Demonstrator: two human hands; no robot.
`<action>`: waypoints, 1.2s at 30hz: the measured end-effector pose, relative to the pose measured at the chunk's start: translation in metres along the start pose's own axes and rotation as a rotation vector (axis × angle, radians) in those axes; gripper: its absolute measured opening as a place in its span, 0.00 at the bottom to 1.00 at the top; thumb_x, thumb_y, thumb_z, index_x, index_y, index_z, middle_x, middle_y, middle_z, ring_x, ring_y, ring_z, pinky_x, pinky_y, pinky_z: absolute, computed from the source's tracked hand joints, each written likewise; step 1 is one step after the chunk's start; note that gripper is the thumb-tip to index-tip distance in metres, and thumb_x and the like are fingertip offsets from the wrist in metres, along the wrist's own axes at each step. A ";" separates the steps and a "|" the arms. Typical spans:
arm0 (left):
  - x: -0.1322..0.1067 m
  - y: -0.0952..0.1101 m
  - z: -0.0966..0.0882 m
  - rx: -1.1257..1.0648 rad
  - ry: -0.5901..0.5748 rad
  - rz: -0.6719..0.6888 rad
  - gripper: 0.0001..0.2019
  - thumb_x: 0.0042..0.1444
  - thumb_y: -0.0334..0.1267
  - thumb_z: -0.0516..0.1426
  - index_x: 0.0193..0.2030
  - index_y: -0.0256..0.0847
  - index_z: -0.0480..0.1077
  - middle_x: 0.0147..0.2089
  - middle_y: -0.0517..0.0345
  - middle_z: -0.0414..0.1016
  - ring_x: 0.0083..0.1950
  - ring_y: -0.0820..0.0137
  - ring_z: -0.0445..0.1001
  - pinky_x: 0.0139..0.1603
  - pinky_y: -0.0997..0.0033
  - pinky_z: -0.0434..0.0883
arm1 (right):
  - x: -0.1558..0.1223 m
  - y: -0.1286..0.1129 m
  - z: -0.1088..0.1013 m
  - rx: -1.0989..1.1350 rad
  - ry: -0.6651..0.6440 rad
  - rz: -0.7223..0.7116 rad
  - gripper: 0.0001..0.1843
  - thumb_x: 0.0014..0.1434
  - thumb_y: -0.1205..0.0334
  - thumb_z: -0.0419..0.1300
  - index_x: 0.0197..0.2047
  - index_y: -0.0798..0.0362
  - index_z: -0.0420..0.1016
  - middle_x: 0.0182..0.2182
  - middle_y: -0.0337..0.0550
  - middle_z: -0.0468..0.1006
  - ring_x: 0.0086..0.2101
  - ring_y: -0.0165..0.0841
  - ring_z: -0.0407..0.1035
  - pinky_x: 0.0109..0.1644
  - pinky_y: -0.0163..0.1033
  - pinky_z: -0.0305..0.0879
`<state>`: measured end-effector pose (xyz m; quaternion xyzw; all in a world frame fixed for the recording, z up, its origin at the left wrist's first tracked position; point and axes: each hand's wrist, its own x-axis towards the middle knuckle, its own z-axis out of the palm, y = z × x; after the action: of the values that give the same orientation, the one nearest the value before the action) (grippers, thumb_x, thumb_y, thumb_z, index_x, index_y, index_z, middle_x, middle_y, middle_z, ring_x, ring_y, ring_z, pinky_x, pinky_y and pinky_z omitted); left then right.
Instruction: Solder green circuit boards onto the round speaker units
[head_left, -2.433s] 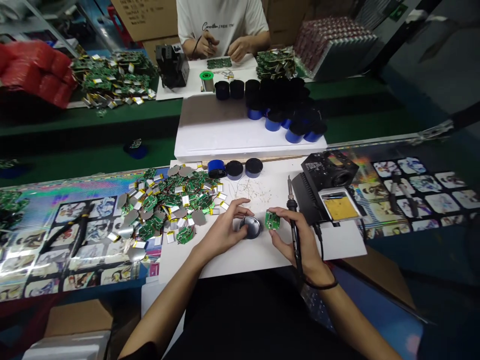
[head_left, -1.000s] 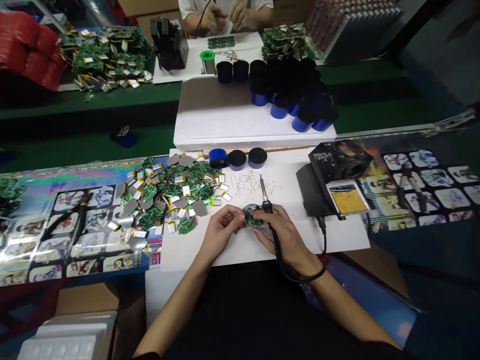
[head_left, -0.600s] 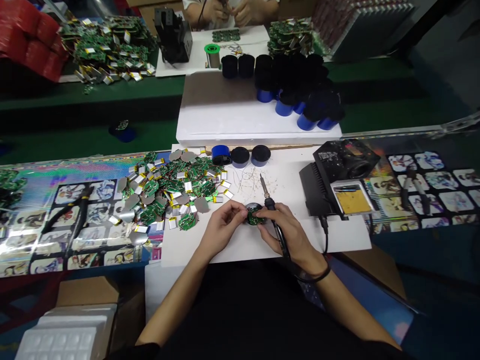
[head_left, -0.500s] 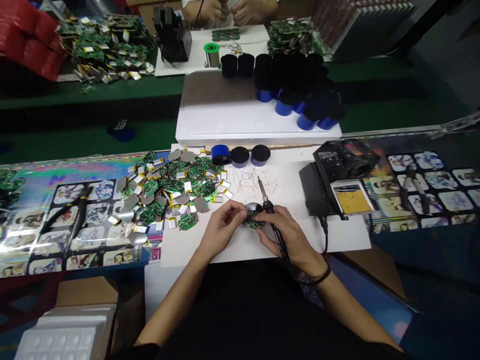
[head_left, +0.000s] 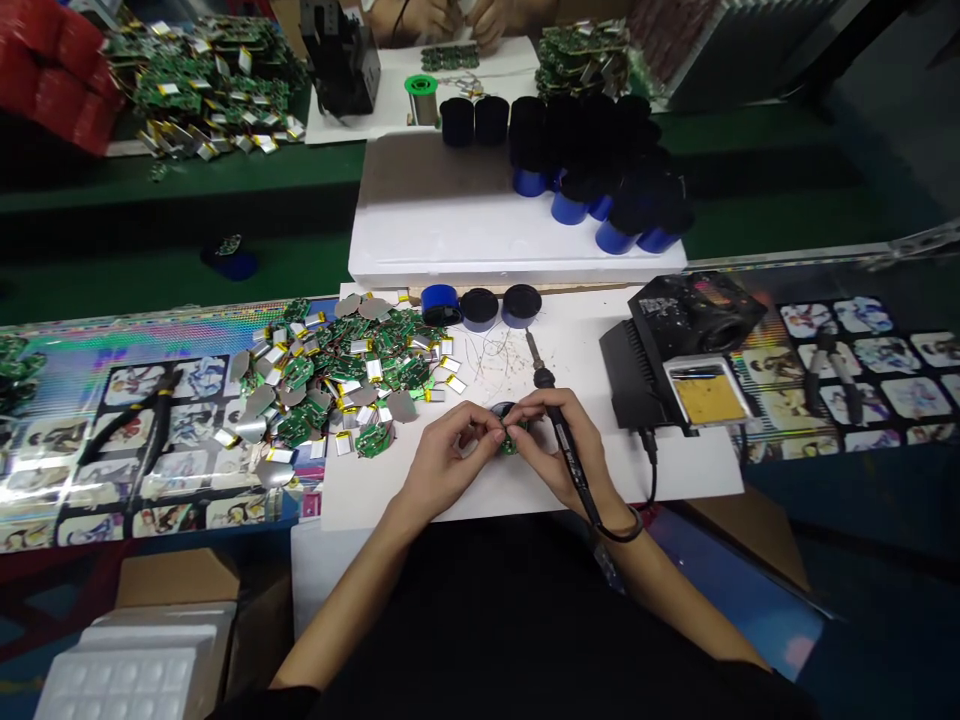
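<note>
Long green benches fill this busy room, and a big sheet of white paper point(head_left: 660, 482) covers part of the near worktop. Close to the paper's front edge, a bit right of its middle, sits a small green circuit board point(head_left: 512, 440). Fingers hide most of it. A round dark disc point(head_left: 504, 409) shows just behind it, but I can't tell if the two touch.

The left hand point(head_left: 450, 465) is narrow, with its fingertips pinched in on the board. The right hand point(head_left: 562, 435) holds a black soldering iron point(head_left: 571, 470) like a pen, and its fingers reach in close to the board too. The iron's thin tip points up and away, so it is not on the board.

To the right stands a black soldering station point(head_left: 694, 325) with a yellow sponge tray point(head_left: 709, 393). To the left lies a big heap of green boards and small flat batteries point(head_left: 337, 370). Three round caps point(head_left: 480, 308) sit along the paper's far edge, with thin wires point(head_left: 487, 358) just in front of them.

A firm pinch helps keep a small board from shaking. Resting both wrists on the worktop helps too. Keep the hot tip away from the fingers, and keep it clean on the sponge.
</note>
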<state>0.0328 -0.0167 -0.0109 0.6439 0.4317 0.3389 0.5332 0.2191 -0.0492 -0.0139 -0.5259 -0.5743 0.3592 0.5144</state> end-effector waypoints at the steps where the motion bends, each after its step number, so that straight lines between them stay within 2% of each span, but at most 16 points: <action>1: 0.000 0.000 0.000 0.002 -0.004 0.000 0.07 0.69 0.41 0.62 0.41 0.41 0.76 0.38 0.58 0.78 0.36 0.71 0.68 0.38 0.70 0.64 | 0.000 0.000 0.001 0.014 0.001 0.012 0.15 0.66 0.66 0.68 0.52 0.45 0.72 0.40 0.39 0.83 0.41 0.35 0.80 0.49 0.42 0.78; 6: -0.001 0.000 0.002 -0.015 0.006 -0.009 0.08 0.69 0.42 0.62 0.41 0.41 0.76 0.39 0.56 0.79 0.36 0.70 0.69 0.38 0.70 0.65 | 0.002 -0.001 0.002 0.062 0.001 0.030 0.14 0.66 0.63 0.68 0.52 0.45 0.71 0.37 0.39 0.84 0.38 0.35 0.79 0.47 0.43 0.78; 13: -0.001 -0.002 0.004 -0.022 0.059 0.029 0.08 0.68 0.42 0.64 0.41 0.41 0.76 0.38 0.57 0.77 0.38 0.70 0.70 0.40 0.69 0.65 | 0.001 -0.003 0.000 0.019 0.022 0.019 0.13 0.66 0.62 0.69 0.49 0.45 0.71 0.37 0.39 0.83 0.38 0.35 0.79 0.46 0.42 0.77; 20: -0.004 -0.003 0.008 -0.236 0.045 -0.101 0.11 0.67 0.45 0.65 0.41 0.40 0.75 0.37 0.57 0.74 0.38 0.69 0.69 0.41 0.69 0.64 | -0.001 -0.001 0.002 -0.009 0.034 -0.015 0.13 0.64 0.66 0.69 0.48 0.45 0.71 0.37 0.38 0.82 0.37 0.34 0.79 0.43 0.40 0.76; 24: -0.005 -0.003 0.007 -0.254 0.023 -0.124 0.11 0.67 0.45 0.65 0.40 0.40 0.74 0.36 0.58 0.73 0.36 0.69 0.68 0.39 0.69 0.64 | -0.004 0.002 0.002 -0.076 0.009 -0.062 0.14 0.63 0.68 0.68 0.48 0.45 0.72 0.38 0.39 0.81 0.38 0.35 0.79 0.45 0.43 0.77; 28: -0.003 -0.002 0.000 -0.075 0.009 0.004 0.07 0.68 0.40 0.62 0.39 0.41 0.74 0.41 0.55 0.75 0.40 0.67 0.71 0.40 0.68 0.66 | -0.008 -0.002 -0.011 -0.160 -0.012 -0.137 0.12 0.64 0.69 0.66 0.47 0.44 0.74 0.38 0.39 0.81 0.40 0.37 0.78 0.46 0.44 0.76; 30: -0.001 -0.002 -0.004 0.083 0.003 0.114 0.05 0.69 0.38 0.61 0.40 0.42 0.75 0.44 0.52 0.77 0.44 0.65 0.74 0.43 0.66 0.69 | -0.010 -0.006 -0.024 -0.168 0.020 -0.121 0.09 0.66 0.67 0.65 0.48 0.44 0.75 0.39 0.40 0.82 0.39 0.37 0.79 0.46 0.45 0.76; 32: 0.002 -0.003 -0.008 0.216 -0.049 0.223 0.05 0.70 0.36 0.59 0.41 0.42 0.74 0.45 0.51 0.78 0.48 0.62 0.76 0.49 0.63 0.70 | -0.011 -0.008 -0.038 -0.123 0.057 -0.068 0.05 0.71 0.61 0.62 0.49 0.45 0.77 0.35 0.40 0.82 0.35 0.37 0.78 0.41 0.44 0.75; 36: 0.007 -0.005 -0.013 0.407 -0.207 0.349 0.05 0.71 0.33 0.55 0.44 0.43 0.73 0.49 0.49 0.80 0.51 0.60 0.76 0.55 0.59 0.69 | -0.012 -0.010 -0.056 0.060 0.106 0.009 0.15 0.75 0.48 0.56 0.58 0.44 0.75 0.24 0.34 0.75 0.24 0.34 0.67 0.29 0.40 0.63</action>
<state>0.0228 -0.0044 -0.0134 0.8335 0.3166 0.2642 0.3676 0.2699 -0.0702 0.0048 -0.5311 -0.5328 0.3502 0.5581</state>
